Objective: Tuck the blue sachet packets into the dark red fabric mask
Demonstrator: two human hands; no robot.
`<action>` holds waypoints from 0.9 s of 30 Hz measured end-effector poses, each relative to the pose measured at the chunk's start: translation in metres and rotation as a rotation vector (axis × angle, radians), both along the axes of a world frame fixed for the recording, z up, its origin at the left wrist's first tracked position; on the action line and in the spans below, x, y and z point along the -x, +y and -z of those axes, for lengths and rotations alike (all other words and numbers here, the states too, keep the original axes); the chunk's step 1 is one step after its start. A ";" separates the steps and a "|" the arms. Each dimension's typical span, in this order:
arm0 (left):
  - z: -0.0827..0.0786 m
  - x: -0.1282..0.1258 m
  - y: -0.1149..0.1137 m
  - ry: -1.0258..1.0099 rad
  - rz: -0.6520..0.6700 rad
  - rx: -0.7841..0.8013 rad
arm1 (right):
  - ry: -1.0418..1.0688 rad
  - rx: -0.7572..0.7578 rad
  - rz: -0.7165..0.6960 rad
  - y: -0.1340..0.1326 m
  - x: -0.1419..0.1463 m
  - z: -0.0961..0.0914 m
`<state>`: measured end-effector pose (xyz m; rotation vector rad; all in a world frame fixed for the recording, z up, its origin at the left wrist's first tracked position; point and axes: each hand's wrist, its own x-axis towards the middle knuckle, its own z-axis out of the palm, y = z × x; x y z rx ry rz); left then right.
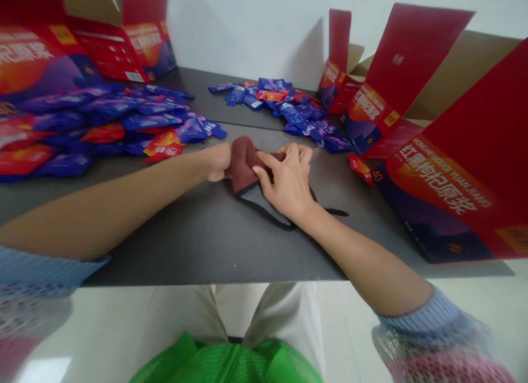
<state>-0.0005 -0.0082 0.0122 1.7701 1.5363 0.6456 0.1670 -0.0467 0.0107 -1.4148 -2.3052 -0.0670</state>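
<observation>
Two hands (289,179) grip one maroon pouch (244,163).

I see two bare hands, the left hand (216,162) and the right hand (289,182), and one cloth piece (243,166). There is one dark table (206,234). The foil sachets are too many to count. They lie in two heaps, the big heap (103,122) and the far heap (284,105), with one single sachet (360,167) apart. I count five open cartons: the corner carton (33,59), the back carton (140,48), the small carton (336,78), the middle carton (373,111) and the near carton (449,201). There is one green mesh bag (226,364).
</observation>
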 end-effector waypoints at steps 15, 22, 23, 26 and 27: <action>0.012 0.023 0.023 -0.753 0.182 0.718 | -0.081 0.079 0.188 0.049 -0.023 0.008; 0.013 0.007 0.022 -0.855 -0.179 0.496 | 0.050 -0.116 0.108 0.038 -0.038 -0.008; 0.012 0.008 0.022 -0.876 -0.172 0.511 | 0.067 -0.142 0.091 0.031 -0.035 -0.011; 0.012 0.010 0.021 -0.944 -0.086 0.513 | 0.043 -0.124 0.046 0.016 -0.023 -0.011; 0.011 0.010 0.020 -0.951 -0.061 0.502 | 0.016 -0.095 0.033 0.013 -0.020 -0.009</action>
